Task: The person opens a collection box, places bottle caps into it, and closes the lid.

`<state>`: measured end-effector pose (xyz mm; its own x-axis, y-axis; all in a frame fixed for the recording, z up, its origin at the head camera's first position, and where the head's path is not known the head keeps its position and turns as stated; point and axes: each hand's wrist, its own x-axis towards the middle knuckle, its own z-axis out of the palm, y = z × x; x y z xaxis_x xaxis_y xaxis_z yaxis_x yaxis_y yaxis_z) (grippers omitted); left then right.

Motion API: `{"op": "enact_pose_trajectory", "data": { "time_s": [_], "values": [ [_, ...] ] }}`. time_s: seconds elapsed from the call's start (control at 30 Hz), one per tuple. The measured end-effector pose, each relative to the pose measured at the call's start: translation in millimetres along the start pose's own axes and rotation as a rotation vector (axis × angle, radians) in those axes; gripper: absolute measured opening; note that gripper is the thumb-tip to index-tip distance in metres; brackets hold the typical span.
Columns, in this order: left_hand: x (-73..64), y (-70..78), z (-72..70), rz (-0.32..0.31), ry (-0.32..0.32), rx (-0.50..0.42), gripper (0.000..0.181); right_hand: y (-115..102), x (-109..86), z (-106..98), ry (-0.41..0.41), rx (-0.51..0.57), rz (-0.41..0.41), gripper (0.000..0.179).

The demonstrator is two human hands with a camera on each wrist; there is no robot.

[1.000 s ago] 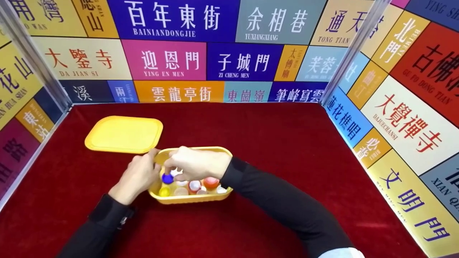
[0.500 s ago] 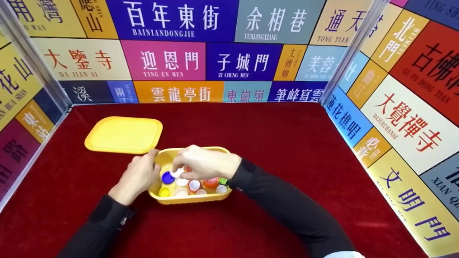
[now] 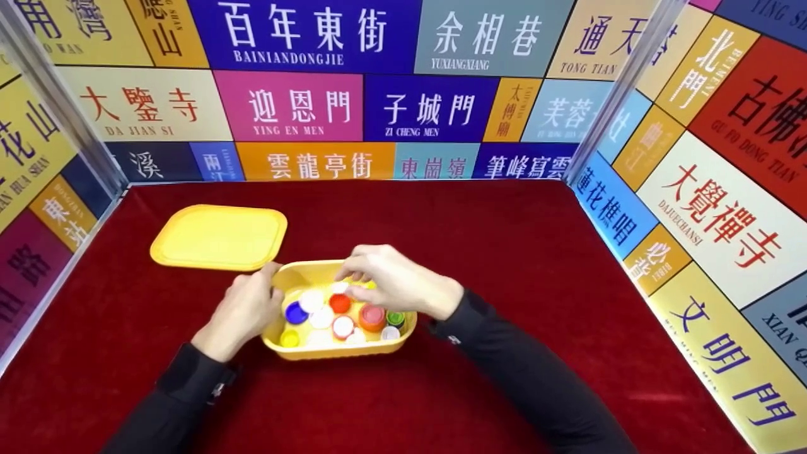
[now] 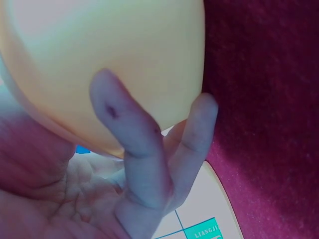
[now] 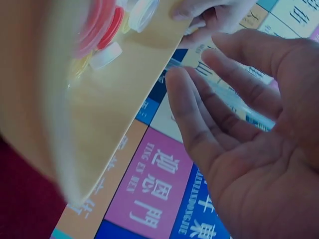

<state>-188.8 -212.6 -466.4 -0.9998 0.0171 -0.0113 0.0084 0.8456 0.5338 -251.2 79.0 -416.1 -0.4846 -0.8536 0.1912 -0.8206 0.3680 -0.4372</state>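
A yellow plastic box (image 3: 334,354) stands uncovered, with several bottle caps lying inside. Among them are a blue cap (image 3: 296,312), a red cap (image 3: 340,303), a yellow cap (image 3: 289,338), a pinkish-orange cap (image 3: 372,315), a green cap (image 3: 395,319) and white ones. My left hand (image 3: 246,309) grips the box's left end; the left wrist view shows its fingers (image 4: 144,164) bent against the outer wall. Over the box's back right part hovers my right hand (image 3: 403,280). In the right wrist view its fingers (image 5: 182,102) are loosely bent, with nothing seen between them.
A yellow lid (image 3: 220,236) lies flat on the red cloth (image 3: 492,246), behind and left of the box. Panels with printed street names (image 3: 290,104) wall in the cloth at the back and both sides.
My right hand has moved rightward and slightly up over the box, off the blue cap, which now lies uncovered with more caps in sight. The left hand keeps its place.
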Motion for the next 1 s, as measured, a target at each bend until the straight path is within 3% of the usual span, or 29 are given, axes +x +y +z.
{"op": "enact_pose_trajectory", "data": {
  "time_s": [0.27, 0.47, 0.57, 0.67, 0.8, 1.0],
  "values": [
    [-0.7, 0.9, 0.4, -0.003, 0.001, -0.001, 0.053, 21, -35.8, -4, 0.196, -0.009, 0.188, 0.033],
    [0.0, 0.2, -1.2, -0.025, -0.023, 0.001, 0.055, 32, -64.3, 1, 0.269, 0.055, 0.368, 0.052],
    [-0.1, -1.2, -1.5, -0.025, -0.026, 0.0, 0.055, 34, -74.3, 7, 0.246, 0.217, 0.463, 0.064],
    [-0.3, -2.8, -1.5, -0.022, -0.029, -0.003, 0.055, 35, -80.4, 13, 0.2, 0.465, 0.554, 0.075],
    [-0.7, -3.9, -1.6, -0.033, -0.05, -0.011, 0.055, 37, -83.8, 21, 0.159, 0.716, 0.616, 0.074],
    [1.0, -1.8, -7.2, -0.037, -0.075, -0.03, 0.056, 38, -84.1, 23, 0.17, 0.834, 0.614, 0.067]
  ]
}}
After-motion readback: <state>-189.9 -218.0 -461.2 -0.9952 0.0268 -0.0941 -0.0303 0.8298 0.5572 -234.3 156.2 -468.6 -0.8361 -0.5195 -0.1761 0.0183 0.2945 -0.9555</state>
